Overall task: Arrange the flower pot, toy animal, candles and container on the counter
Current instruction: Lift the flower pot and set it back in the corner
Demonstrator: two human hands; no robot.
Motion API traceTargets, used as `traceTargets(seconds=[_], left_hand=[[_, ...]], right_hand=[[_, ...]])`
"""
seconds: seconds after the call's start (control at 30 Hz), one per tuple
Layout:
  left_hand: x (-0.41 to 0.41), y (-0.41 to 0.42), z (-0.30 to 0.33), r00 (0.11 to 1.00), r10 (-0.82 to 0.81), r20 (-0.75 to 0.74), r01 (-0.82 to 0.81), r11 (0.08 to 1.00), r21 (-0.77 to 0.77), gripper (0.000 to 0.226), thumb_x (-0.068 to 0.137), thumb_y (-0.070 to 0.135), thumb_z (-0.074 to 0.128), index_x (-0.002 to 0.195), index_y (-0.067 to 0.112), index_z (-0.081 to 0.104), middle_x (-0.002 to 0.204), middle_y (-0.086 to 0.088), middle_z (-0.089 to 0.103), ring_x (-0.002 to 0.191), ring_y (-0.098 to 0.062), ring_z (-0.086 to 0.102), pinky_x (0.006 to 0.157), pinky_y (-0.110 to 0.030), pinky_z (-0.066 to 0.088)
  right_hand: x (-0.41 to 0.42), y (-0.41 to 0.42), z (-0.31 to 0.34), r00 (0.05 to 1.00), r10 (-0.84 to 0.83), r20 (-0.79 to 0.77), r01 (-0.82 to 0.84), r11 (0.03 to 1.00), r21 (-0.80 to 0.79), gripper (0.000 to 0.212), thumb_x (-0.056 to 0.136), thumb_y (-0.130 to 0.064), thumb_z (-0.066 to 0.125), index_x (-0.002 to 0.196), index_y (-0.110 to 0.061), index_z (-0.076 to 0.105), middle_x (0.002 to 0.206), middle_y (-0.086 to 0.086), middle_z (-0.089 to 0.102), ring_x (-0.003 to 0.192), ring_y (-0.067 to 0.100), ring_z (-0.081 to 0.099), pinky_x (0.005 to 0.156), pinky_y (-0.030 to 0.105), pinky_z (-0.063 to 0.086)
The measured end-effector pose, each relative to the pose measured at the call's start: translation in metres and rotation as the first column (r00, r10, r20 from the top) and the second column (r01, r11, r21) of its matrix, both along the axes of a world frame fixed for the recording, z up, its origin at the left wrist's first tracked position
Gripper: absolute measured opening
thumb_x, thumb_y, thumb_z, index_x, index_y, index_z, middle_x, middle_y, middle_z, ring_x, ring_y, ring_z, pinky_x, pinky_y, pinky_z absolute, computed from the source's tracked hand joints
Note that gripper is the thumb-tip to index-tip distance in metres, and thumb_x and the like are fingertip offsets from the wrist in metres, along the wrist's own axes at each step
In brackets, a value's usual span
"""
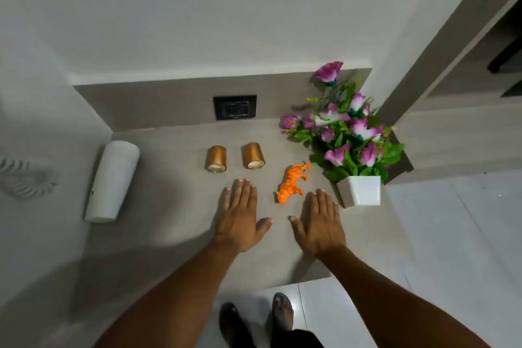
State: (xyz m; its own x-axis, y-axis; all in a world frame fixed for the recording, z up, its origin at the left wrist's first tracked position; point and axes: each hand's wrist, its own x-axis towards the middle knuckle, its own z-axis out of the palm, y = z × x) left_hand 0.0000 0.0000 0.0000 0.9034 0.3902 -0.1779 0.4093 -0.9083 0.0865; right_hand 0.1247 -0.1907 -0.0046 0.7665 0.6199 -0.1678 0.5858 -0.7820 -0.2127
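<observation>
Your left hand (239, 215) and right hand (320, 223) lie flat, palms down, fingers spread, holding nothing. One toy tiger (293, 182) at 12 between them, two gold candles (216, 159) at 11, one flower pot (359, 191) at 1, one white container (113, 181) at 9 on the counter (175, 234).

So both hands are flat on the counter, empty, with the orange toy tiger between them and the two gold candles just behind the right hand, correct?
Not quite. The head view shows the two gold candles behind the left hand, not the right hand. The rest holds: both hands lie flat and empty on the counter, with the orange toy tiger between them.
</observation>
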Motion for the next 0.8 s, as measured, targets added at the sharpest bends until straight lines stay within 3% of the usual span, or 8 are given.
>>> traceTargets(seconds=[0.1, 0.3, 0.43, 0.57, 0.63, 0.8], left_hand=[[0.004, -0.005, -0.011, 0.999, 0.000, -0.041, -0.001, 1.000, -0.007, 0.098, 0.095, 0.077, 0.013, 0.162, 0.007, 0.005, 0.171, -0.015, 0.003, 0.158, -0.031, -0.004, 0.127, -0.053, 0.005], [0.001, -0.007, -0.031, 0.999, 0.022, 0.047, -0.021, 1.000, -0.021, 0.094, 0.097, 0.076, 0.014, 0.161, 0.008, 0.016, 0.170, -0.012, 0.013, 0.158, -0.029, 0.007, 0.127, -0.053, 0.013], [0.004, -0.008, -0.037, 0.997, 0.030, 0.070, -0.028, 0.999, -0.033, 0.094, 0.097, 0.077, 0.019, 0.162, 0.010, 0.014, 0.170, -0.011, 0.011, 0.158, -0.029, 0.003, 0.126, -0.055, 0.013], [0.009, -0.002, -0.040, 0.996, 0.028, 0.084, -0.025, 0.999, -0.026, 0.095, 0.095, 0.078, 0.019, 0.162, 0.011, 0.014, 0.171, -0.011, 0.010, 0.158, -0.030, 0.003, 0.126, -0.056, 0.012], [0.009, -0.005, -0.038, 0.998, 0.024, 0.062, -0.022, 0.999, -0.029, 0.095, 0.095, 0.078, 0.017, 0.162, 0.011, 0.013, 0.171, -0.011, 0.010, 0.158, -0.030, 0.003, 0.126, -0.057, 0.013], [0.008, -0.004, -0.042, 0.997, 0.025, 0.077, -0.023, 0.999, -0.023, 0.096, 0.095, 0.080, 0.017, 0.162, 0.012, 0.013, 0.171, -0.011, 0.009, 0.158, -0.029, 0.001, 0.126, -0.057, 0.014]], right_hand=[[-0.002, -0.001, -0.014, 0.999, -0.032, 0.029, 0.032, 0.999, 0.013, 0.086, 0.098, -0.069, 0.023, 0.156, -0.005, 0.024, 0.164, 0.021, 0.018, 0.153, 0.034, 0.010, 0.124, 0.046, 0.004], [-0.005, -0.003, -0.019, 0.999, -0.020, 0.036, 0.017, 0.997, 0.076, 0.083, 0.099, -0.068, 0.027, 0.156, -0.008, 0.027, 0.164, 0.016, 0.020, 0.154, 0.031, 0.010, 0.124, 0.049, 0.010], [-0.004, -0.014, -0.002, 0.999, -0.037, 0.013, 0.031, 0.949, 0.314, 0.073, 0.101, -0.060, 0.037, 0.156, -0.011, 0.029, 0.164, 0.011, 0.025, 0.153, 0.024, 0.016, 0.123, 0.047, 0.019], [0.017, -0.028, 0.028, 0.960, -0.246, 0.135, 0.163, 0.881, 0.444, 0.074, 0.097, -0.047, 0.053, 0.152, -0.002, 0.034, 0.161, 0.020, 0.029, 0.151, 0.032, 0.022, 0.121, 0.046, 0.022], [0.033, -0.035, 0.044, 0.921, -0.371, 0.118, 0.293, 0.861, 0.416, 0.080, 0.093, -0.041, 0.064, 0.151, 0.004, 0.032, 0.158, 0.026, 0.031, 0.147, 0.039, 0.026, 0.118, 0.048, 0.026], [0.078, -0.038, 0.066, 0.831, -0.536, -0.148, 0.556, 0.804, 0.210, 0.094, 0.078, -0.037, 0.083, 0.146, 0.003, 0.031, 0.141, 0.025, 0.042, 0.128, 0.044, 0.043, 0.100, 0.052, 0.045]])
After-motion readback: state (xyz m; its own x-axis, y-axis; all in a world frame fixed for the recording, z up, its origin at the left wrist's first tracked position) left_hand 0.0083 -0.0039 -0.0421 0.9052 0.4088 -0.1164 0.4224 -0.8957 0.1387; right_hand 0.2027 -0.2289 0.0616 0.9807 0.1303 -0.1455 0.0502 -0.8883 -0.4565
